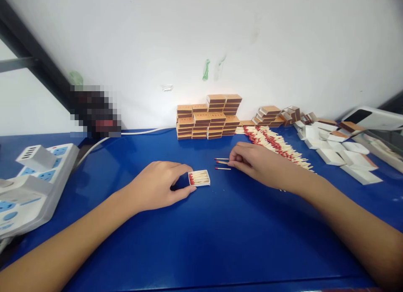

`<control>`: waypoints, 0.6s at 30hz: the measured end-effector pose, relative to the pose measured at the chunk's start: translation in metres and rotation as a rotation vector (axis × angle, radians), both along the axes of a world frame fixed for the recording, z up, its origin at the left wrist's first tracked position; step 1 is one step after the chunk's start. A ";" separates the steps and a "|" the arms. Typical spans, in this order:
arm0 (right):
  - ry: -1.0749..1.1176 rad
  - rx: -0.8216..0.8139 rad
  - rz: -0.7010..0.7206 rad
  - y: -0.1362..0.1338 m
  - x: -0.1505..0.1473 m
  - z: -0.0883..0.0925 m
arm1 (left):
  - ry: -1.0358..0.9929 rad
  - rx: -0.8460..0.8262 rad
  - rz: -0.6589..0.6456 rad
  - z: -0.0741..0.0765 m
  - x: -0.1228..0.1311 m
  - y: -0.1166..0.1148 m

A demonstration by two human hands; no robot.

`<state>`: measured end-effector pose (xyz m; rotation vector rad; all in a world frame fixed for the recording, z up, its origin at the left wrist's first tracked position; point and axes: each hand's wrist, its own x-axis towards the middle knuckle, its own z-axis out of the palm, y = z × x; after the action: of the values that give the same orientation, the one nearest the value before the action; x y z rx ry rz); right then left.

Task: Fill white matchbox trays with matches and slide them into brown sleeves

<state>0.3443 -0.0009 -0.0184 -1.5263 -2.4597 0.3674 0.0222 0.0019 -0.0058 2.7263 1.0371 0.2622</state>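
A white matchbox tray lies flat on the blue table, with several red-tipped matches in it, heads toward the left. My left hand holds the tray's left end between thumb and fingers. To the right of the tray, my right hand is closed in a pinch on a match, low over the tabletop. Another match lies just behind it, and a loose match rests in front. Behind the right hand spreads a large pile of matches, partly hidden by that hand and forearm.
Closed matchboxes stand stacked against the white wall. Further right are more boxes and sleeves, then a heap of white trays. A power strip with plugs sits at the left, and a white cable runs along the wall.
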 end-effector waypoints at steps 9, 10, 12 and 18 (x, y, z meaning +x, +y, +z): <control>0.041 -0.012 -0.017 -0.010 -0.016 0.009 | -0.006 0.009 -0.013 -0.001 0.000 0.000; 0.037 -0.013 -0.020 -0.011 -0.018 0.009 | -0.008 0.007 -0.014 -0.002 0.000 0.000; 0.028 -0.034 -0.013 -0.011 -0.020 0.009 | -0.011 0.006 -0.014 -0.002 0.000 0.000; 0.057 -0.054 0.021 -0.009 -0.018 0.004 | -0.009 0.017 -0.018 -0.001 -0.001 0.000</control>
<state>0.3259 -0.0099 -0.0147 -1.4899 -2.4429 0.4788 0.0213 0.0015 -0.0073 2.7460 1.0117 0.2811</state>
